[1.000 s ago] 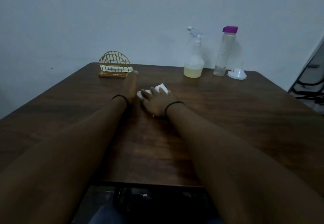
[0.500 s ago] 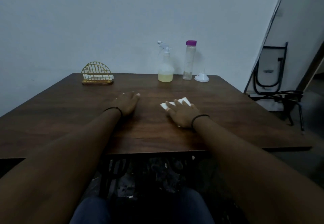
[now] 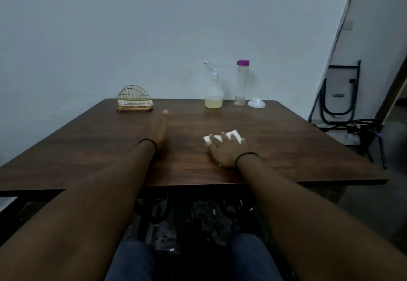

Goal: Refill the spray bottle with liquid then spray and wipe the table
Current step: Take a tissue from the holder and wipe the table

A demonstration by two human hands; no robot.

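The spray bottle [image 3: 213, 87] stands upright at the far edge of the table [image 3: 286, 140], clear plastic with a white trigger head and a shallow band of pale yellow liquid at its base. Its long axis is vertical and the nozzle points left. Just to its right stands a taller clear bottle [image 3: 241, 83] with a purple cap, and beside that a small white funnel [image 3: 256, 103] sits mouth down.

A white folded cloth [image 3: 233, 136] lies flat on the wood near the table's middle, its long side running left to right with a slight tilt away. The right hand [image 3: 228, 151] lies palm down on it, fingers spread and flat, pressing rather than gripping; most of the cloth is hidden under the hand, so only its far corners show. The left hand [image 3: 160, 130] rests on its edge on the table, fingers straight and together, holding nothing.

A gold wire napkin holder [image 3: 134, 101] sits at the far left. The light is dim, and the taller bottle seems nearly empty, though that is hard to judge.
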